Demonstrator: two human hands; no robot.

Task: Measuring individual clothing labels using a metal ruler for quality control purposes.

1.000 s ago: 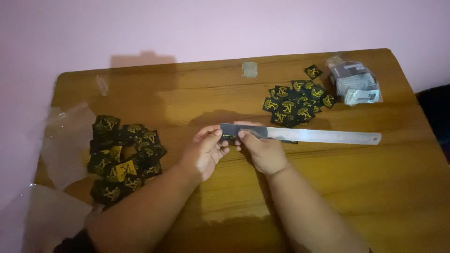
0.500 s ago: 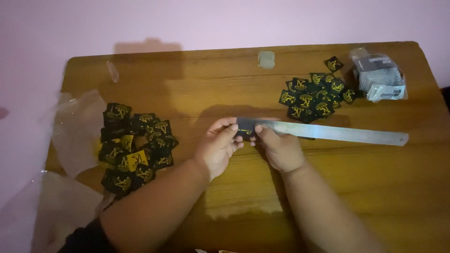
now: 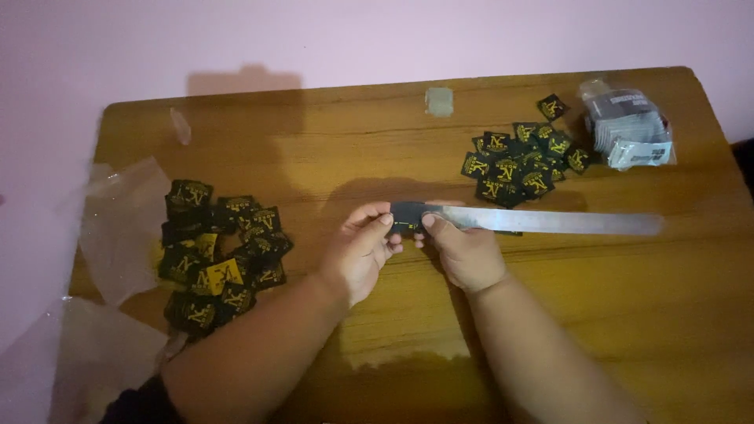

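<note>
A small black patch (image 3: 408, 218) is held between both hands at the middle of the desk (image 3: 628, 314), the left hand (image 3: 357, 255) pinching its left edge with thumb and fingertips, the right hand (image 3: 463, 251) pinching its right edge in a narrow grip. Just right of the grip, a long metal ruler (image 3: 550, 222) is laid flat, its near end touching or tucked under the patch; which of the two cannot be told. Beyond the grip to the right, a loose heap of black and yellow patches (image 3: 518, 161) is seen, with a clear bag of grey packets (image 3: 628, 129) further right. Well to the left of the grip lies a second, larger heap of patches (image 3: 216, 255), beside crumpled clear plastic sheets (image 3: 118, 228). As a judgement, the patch could slip or be creased, since only its edges are pinched. The ruler could be nudged askew by the right hand, as it is unweighted. The dim light could also cause edges to be misjudged.
</note>
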